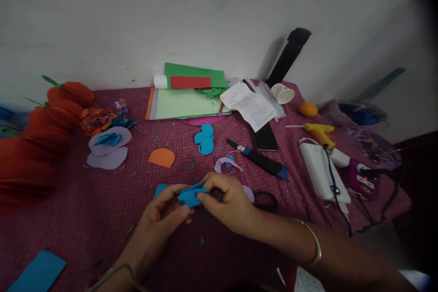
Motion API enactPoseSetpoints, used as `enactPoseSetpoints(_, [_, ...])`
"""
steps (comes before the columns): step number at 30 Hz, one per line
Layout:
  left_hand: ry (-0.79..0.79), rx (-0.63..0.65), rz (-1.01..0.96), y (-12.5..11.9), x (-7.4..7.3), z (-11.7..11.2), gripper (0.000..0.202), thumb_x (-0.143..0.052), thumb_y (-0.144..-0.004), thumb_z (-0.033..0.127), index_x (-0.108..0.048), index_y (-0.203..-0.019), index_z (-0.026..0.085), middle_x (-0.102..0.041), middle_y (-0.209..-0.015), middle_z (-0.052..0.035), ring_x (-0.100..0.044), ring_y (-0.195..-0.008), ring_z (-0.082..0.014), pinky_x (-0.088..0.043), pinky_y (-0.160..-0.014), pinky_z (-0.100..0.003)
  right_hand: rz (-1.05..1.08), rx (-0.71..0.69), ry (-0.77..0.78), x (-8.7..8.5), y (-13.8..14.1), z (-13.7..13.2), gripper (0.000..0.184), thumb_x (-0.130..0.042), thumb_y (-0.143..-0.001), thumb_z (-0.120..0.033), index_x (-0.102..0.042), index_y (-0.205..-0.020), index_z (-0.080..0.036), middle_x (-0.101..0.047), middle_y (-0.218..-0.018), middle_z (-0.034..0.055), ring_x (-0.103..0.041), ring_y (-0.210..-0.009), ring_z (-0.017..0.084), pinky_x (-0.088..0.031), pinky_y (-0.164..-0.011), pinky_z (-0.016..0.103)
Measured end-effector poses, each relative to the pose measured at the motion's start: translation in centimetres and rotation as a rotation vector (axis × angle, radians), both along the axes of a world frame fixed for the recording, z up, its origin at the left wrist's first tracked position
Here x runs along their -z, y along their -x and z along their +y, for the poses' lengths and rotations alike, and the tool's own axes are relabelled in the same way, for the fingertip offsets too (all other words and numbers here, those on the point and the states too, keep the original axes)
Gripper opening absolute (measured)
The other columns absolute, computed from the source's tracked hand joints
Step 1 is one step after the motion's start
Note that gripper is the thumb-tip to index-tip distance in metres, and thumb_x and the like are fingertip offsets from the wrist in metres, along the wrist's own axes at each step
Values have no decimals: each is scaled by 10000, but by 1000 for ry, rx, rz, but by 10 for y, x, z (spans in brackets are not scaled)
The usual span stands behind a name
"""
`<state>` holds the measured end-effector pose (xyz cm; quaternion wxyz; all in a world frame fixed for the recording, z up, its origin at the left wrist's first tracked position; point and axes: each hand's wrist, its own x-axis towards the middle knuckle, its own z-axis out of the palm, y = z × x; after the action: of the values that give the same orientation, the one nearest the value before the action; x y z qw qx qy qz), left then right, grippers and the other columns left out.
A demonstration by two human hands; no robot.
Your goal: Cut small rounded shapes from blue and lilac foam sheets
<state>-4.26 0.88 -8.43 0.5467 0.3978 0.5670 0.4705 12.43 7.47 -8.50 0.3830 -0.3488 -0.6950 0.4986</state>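
Between my hands is a folded piece of blue craft foam or paper (192, 196), held above the tablecloth; which material it is I cannot tell. My left hand (163, 214) pinches its left end between thumb and fingers. At its right end, my right hand (227, 198) grips it the same way. Blue rounded cutouts (205, 139) lie just beyond, with an orange rounded cutout (162, 158) to their left. A curved lilac strip (227, 162) is close past my right hand. Partly behind that hand, scissors handles (266, 201) show.
A black box cutter (262, 160), a phone (265, 138) and a written note (249, 105) lie to the right. Further right are a yellow glue gun (320, 132), a white power bank (321, 171) and cords. Orange paper pumpkins (37, 146) line the left; coloured sheets (188, 102) sit at the back.
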Motion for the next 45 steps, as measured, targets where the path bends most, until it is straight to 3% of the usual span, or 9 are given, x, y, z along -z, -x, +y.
enactPoseSetpoints(4, [-88, 37, 209, -1, -6, 1, 121, -683, -769, 309, -721, -825, 209, -638, -652, 6, -584, -633, -150, -481, -621, -258, -43, -27, -47, -2, -1, -1, 161, -597, -797, -169, -530, -652, -187, -562, -650, -13, -504, -594, 114, -378, -559, 238])
enactPoseSetpoints(7, [-195, 44, 317, -1, -8, -1, 136, -630, -812, 307, -721, -762, 218, -616, -627, 13, -563, -621, -147, -463, -603, -255, -69, -34, -35, -3, -1, -1, 173, -594, -800, -169, -519, -647, -192, -566, -655, -10, -510, -600, 118, -390, -569, 243])
enactPoseSetpoints(24, [-301, 66, 445, -2, -10, 3, 243, -533, -863, 266, -639, -650, 216, -565, -604, 24, -545, -590, -130, -434, -572, -228, -56, -53, 5, -3, -1, -2, 175, -593, -790, -176, -509, -637, -194, -558, -639, -14, -502, -592, 114, -394, -564, 245])
enactPoseSetpoints(28, [-218, 45, 462, 0, -11, 2, 271, -537, -837, 315, -592, -593, 211, -531, -569, 23, -505, -530, -130, -412, -508, -228, 29, -33, 167, -5, 0, -1, 84, -630, -765, -205, -545, -762, -207, -557, -677, -27, -507, -614, 113, -414, -567, 236])
enactPoseSetpoints(31, [-137, 29, 469, 2, -12, 3, 300, -528, -818, 361, -562, -560, 210, -516, -536, 21, -492, -500, -135, -399, -480, -233, 163, -54, 338, -4, 1, -1, 281, -653, -742, -216, -538, -998, -225, -547, -713, -47, -503, -605, 101, -412, -543, 216])
enactPoseSetpoints(33, [-119, 15, 479, 2, -12, 4, 303, -522, -805, 377, -556, -553, 212, -498, -511, 25, -471, -477, -133, -385, -461, -233, 165, -101, 381, -2, 1, 0, 305, -654, -750, -233, -546, -1035, -223, -536, -708, -51, -480, -580, 93, -388, -516, 208])
enactPoseSetpoints(38, [-162, -15, 555, 0, -12, 6, 248, -521, -776, 323, -567, -561, 209, -493, -514, 32, -450, -466, -123, -377, -448, -225, -20, -182, 251, -3, -2, 0, 45, -615, -816, -230, -615, -830, -187, -533, -672, -37, -467, -596, 96, -370, -534, 217])
enactPoseSetpoints(42, [-284, 38, 691, -3, -12, 3, 216, -520, -761, 247, -592, -563, 204, -520, -519, 34, -481, -478, -115, -379, -472, -219, -198, -274, 87, -6, -4, -2, 75, -599, -842, -187, -604, -768, -178, -555, -680, -31, -481, -609, 95, -351, -552, 219])
enactPoseSetpoints(45, [-280, 57, 685, -5, -14, 1, 211, -531, -765, 243, -589, -567, 203, -522, -530, 34, -484, -488, -114, -379, -479, -220, -255, -341, -18, -7, -5, -2, 141, -581, -850, -160, -569, -710, -173, -523, -660, -32, -465, -605, 94, -334, -558, 224])
